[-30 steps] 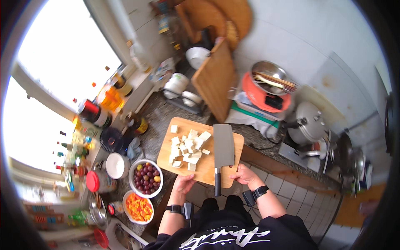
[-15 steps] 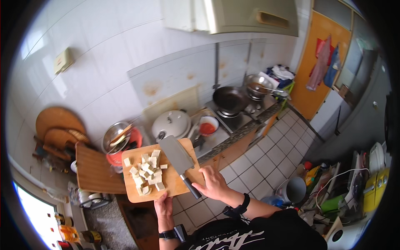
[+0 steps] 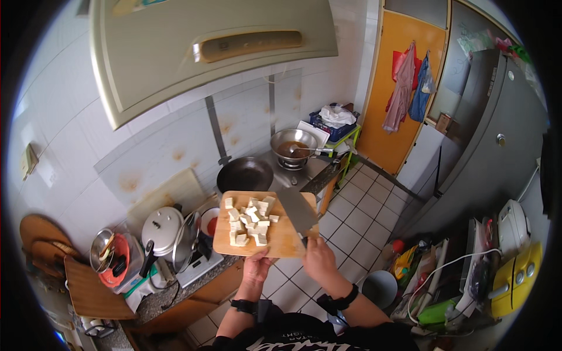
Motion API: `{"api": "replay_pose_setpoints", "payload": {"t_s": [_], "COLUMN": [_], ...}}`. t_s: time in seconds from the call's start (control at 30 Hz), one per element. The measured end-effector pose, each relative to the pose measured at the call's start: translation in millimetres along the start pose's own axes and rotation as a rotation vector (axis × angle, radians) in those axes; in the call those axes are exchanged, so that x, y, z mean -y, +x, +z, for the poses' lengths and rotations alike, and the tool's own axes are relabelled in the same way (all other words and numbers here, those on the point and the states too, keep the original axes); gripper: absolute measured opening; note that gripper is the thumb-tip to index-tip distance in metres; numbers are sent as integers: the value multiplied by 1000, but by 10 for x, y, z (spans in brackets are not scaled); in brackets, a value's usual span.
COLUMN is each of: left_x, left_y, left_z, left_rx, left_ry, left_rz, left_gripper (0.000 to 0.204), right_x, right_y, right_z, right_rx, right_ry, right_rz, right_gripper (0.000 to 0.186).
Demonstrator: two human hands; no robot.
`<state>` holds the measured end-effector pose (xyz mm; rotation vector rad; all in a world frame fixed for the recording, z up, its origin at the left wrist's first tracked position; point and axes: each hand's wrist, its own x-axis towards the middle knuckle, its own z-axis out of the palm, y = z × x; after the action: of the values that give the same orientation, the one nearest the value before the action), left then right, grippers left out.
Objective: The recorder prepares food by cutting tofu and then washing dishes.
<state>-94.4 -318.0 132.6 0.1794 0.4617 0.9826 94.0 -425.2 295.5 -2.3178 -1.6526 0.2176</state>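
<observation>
Pale tofu cubes [image 3: 250, 221] heaped on wooden cutting board [image 3: 281, 238], left hand [image 3: 256, 264] gripping its edge, right hand [image 3: 319, 257] clutching cleaver [image 3: 297, 210].

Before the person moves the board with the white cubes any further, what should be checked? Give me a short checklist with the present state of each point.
1. Left hand grips the near edge of the wooden cutting board: ok.
2. Right hand holds the cleaver, blade flat on the board: ok.
3. White cubes sit away from the board's edges: ok, though some are near the far edge.
4. Board is level: ok, it looks about level.
5. Dark wok ahead holds nothing: ok, it looks empty.
6. Burner under the wok is lit: cannot tell.
</observation>
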Motion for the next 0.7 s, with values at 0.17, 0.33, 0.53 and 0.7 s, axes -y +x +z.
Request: {"api": "replay_pose_setpoints", "payload": {"t_s": [0.17, 0.33, 0.53, 0.7], "left_x": [607, 1108, 1392, 1639], "left_y": [998, 1961, 2902, 3568], "left_z": [272, 572, 910, 869], "left_rx": [25, 51, -16, -85], "left_ry": [17, -32, 23, -14], "left_rz": [-166, -231, -220, -186], "left_gripper": [60, 59, 50, 51], "right_x": [-1003, -1790, -2386, -2943], "right_y": [537, 1003, 1443, 2003], "right_z": [-174, -393, -530, -600], "right_rx": [-70, -158, -276, -315], "right_ry": [-16, -56, 63, 79], "right_rz": [205, 164, 214, 25], "right_gripper": [46, 45, 39, 39]}}
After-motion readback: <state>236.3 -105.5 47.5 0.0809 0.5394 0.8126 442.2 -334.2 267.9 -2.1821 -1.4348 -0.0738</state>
